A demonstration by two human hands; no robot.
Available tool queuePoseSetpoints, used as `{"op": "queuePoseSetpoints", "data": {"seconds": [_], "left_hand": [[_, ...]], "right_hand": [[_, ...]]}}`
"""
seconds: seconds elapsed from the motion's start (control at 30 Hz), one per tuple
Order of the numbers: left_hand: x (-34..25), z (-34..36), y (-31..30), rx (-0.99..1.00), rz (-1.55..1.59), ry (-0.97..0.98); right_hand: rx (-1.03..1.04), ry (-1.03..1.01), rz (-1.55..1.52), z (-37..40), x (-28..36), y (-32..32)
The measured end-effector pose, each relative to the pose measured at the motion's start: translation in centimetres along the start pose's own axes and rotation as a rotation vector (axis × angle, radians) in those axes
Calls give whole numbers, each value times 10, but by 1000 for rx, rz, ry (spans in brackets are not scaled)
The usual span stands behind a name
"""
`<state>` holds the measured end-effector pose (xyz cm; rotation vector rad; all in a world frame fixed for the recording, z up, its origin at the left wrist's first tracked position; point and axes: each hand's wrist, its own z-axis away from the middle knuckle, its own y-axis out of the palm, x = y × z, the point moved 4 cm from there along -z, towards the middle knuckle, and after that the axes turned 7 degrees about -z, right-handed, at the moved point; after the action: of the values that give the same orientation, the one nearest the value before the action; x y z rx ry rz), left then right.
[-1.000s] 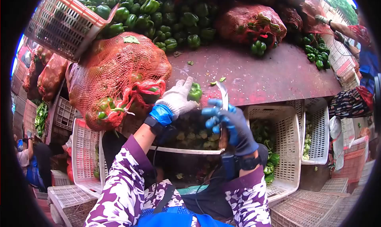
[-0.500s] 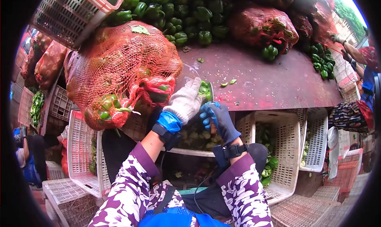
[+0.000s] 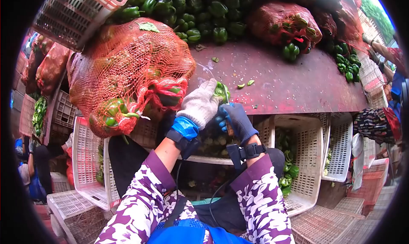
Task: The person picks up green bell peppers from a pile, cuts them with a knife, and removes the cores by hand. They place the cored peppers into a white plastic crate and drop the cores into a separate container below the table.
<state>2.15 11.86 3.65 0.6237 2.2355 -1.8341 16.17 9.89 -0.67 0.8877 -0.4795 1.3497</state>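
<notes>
My left hand, in a pale knitted glove with a blue cuff, is closed around a green bell pepper at the near edge of the dark red tabletop. Its pale cut side shows. Gloved in dark blue, my right hand grips a knife by its brownish handle. The thin blade lies along the pepper's right side; whether it is cutting in cannot be made out. To the left of my left hand bulges a red mesh sack of peppers.
Loose green peppers are heaped at the back, with another mesh sack beside them. A crate with peppers stands right of my knees, another crate to the left. Other people work at both sides.
My left hand and the pepper have turned slightly, and the knife blade has shifted against the pepper, now showing thinner. Both hands keep their hold.
</notes>
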Motion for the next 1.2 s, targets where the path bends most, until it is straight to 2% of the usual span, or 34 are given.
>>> {"op": "queuePoseSetpoints", "data": {"seconds": [0.17, 0.47, 0.57, 0.6, 0.63, 0.7, 0.77, 0.8, 0.9, 0.93, 1.03, 1.07, 1.2], "left_hand": [[3, 0, 3, -9, 21, -34], [6, 0, 4, 1, 65, -44], [-1, -10, -4, 43, 85, -70], [-7, -14, -9, 62, 80, -94], [-9, -15, -12, 81, 74, -122], [5, -10, 12, -18, 87, -177], [4, -6, 21, -76, 108, -259], [7, -6, 27, -36, 117, -255], [16, -4, 34, -89, 168, -211], [16, -1, 29, -48, 215, -248], [31, 6, 34, -124, 332, -168], [36, 9, 36, -75, 409, -161], [46, 18, 36, -100, 631, -107]], "right_hand": [[-68, -112, 44, 18, -10, 5], [-90, -178, 184, -4, -17, 2], [-230, -439, 458, -33, -33, -8], [-227, -426, 457, -34, -37, -9], [-244, -503, 515, -34, -38, -8], [-281, -653, 636, -38, -45, -9], [-279, -660, 578, -44, -45, -8], [-279, -655, 547, -45, -50, -9], [-39, -113, -34, -6, -33, 3], [-23, -108, -34, -2, -29, 5], [41, -63, -165, -1, -32, 4], [88, -28, -194, -2, -34, 2], [251, 69, -276, -11, -40, -5]]}}
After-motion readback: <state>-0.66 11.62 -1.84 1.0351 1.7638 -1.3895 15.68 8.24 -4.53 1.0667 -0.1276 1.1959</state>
